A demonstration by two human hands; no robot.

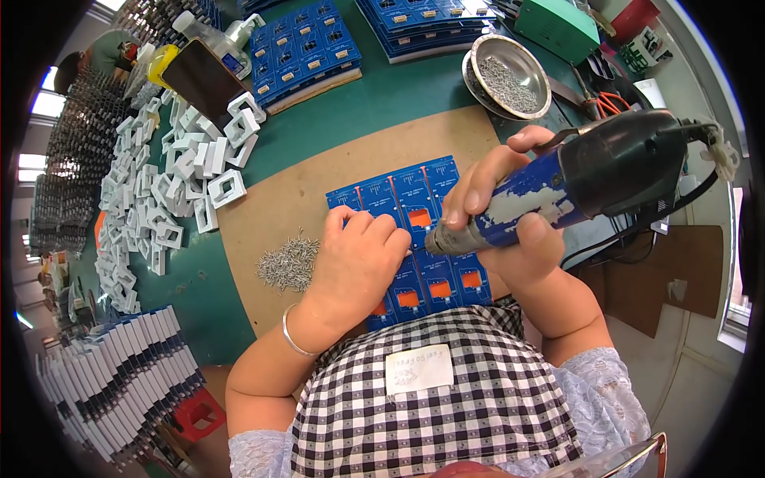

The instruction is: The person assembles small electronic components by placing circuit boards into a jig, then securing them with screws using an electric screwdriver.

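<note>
My right hand (510, 199) is wrapped round a blue and black electric screwdriver (550, 187) with worn paint. The tool tilts, its metal nose pointing down-left at a blue circuit board panel (424, 185) with orange showing through its cut-outs. My left hand (362, 255) rests over the panel's left part, fingers curled and thumb and fingertips close together beside the screwdriver's nose. Whatever those fingers pinch is too small or hidden to name. Just left of that hand, a loose pile of small silver screws (288, 263) lies on a brown sheet (255, 211).
White plastic frames (227, 187) heap along the left of the green table (319, 119). Blue circuit boards (307, 48) stack at the back, near a dark phone-like slab (205, 80). A metal bowl (535, 72) of screws stands back right, near a green box (558, 30). A cable (685, 199) trails right.
</note>
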